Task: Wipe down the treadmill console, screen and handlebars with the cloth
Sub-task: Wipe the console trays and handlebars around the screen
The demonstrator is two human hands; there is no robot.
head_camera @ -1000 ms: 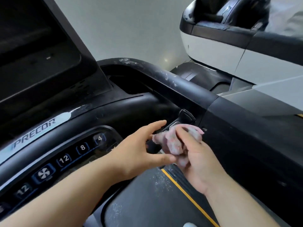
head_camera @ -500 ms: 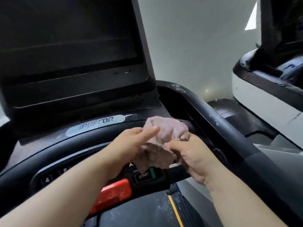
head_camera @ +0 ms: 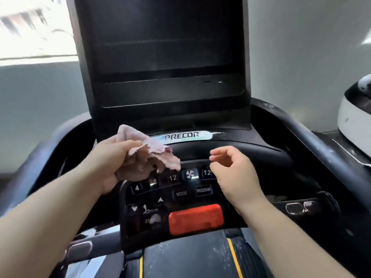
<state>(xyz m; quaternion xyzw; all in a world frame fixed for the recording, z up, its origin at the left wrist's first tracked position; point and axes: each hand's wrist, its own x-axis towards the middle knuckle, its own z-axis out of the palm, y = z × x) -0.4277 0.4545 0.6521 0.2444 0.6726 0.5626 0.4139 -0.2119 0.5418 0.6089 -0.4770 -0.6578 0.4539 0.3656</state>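
Pale wall [head_camera: 301, 57], white machine [head_camera: 353, 121] beside console [head_camera: 261, 165]

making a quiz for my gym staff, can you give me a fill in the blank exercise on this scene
1. The left hand grips the pink ____.
2. The right hand holds ____.
3. The badge below the screen reads ____.
Missing words: cloth; nothing; PRECOR.
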